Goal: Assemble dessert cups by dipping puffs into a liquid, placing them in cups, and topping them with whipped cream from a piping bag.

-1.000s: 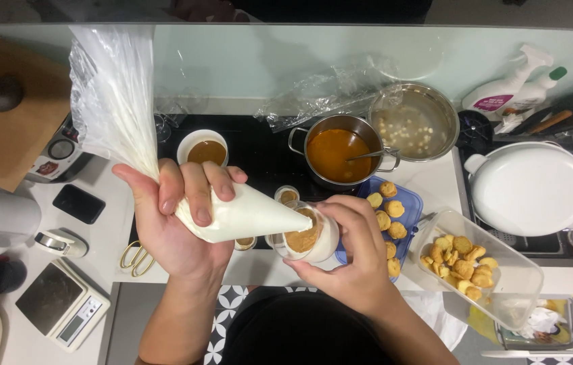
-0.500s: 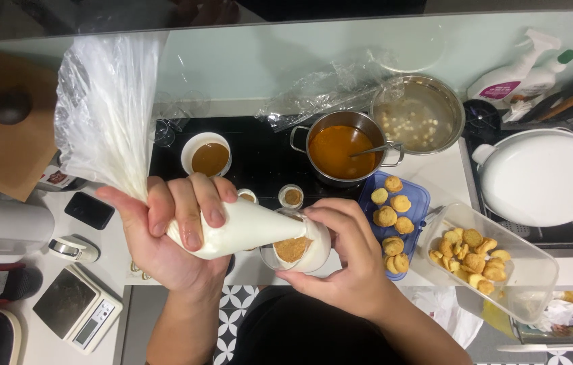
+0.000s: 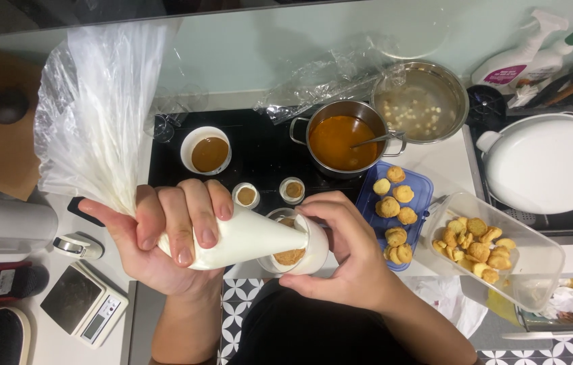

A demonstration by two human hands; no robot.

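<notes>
Two hands work close together at the near edge of the counter (image 3: 435,159). The left hand (image 3: 165,243) is closed around a piping bag (image 3: 232,238) full of white cream, four fingers (image 3: 181,226) curled over the top of the filled cone and the thumb beneath, so the bag lies nearly level with its tip pointing right. The bag's loose, clear plastic tail (image 3: 97,115) fans up and away toward the far left. The right hand (image 3: 347,260) wraps around a small white cup (image 3: 296,247), fingers bent around its far side and the thumb on the near side; the cup is tilted toward the bag. The bag's tip sits at the cup's mouth, over a brown filling inside.

Just behind the hands, two tiny filled cups (image 3: 269,194) stand side by side on the dark hob, with a white bowl of brown sauce (image 3: 207,152) farther back and a steel saucepan of orange sauce (image 3: 344,140) to its right. A blue lid with small round pastries (image 3: 395,209) lies just right of the right hand, beside a clear tub of more pastries (image 3: 489,250). A kitchen scale (image 3: 83,309) sits at the near left corner.
</notes>
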